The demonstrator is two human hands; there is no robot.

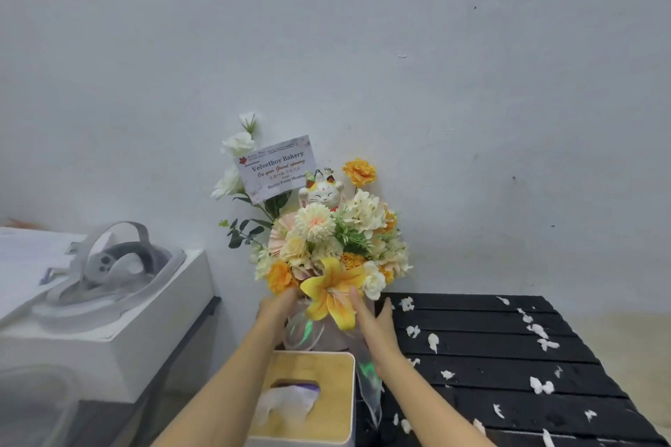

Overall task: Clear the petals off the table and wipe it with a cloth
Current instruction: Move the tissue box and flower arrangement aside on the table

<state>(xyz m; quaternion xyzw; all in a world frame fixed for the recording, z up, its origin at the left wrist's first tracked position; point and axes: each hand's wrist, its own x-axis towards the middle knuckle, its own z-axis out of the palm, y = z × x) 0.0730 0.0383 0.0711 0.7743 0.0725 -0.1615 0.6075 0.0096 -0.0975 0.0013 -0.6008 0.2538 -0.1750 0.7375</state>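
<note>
Head view: I saw the left hand point(277, 310) and right hand point(377, 327) pressed against opposite sides of the flower arrangement point(326, 250), fingers wrapped on its pale container. White petals point(432, 341) lay scattered across the black slatted table point(490, 359), right of the arrangement. A tissue box point(308, 399) stood just below.

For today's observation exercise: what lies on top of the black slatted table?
White petals lie scattered over the black slatted table. The right hand and forearm cover part of its left edge.
</note>
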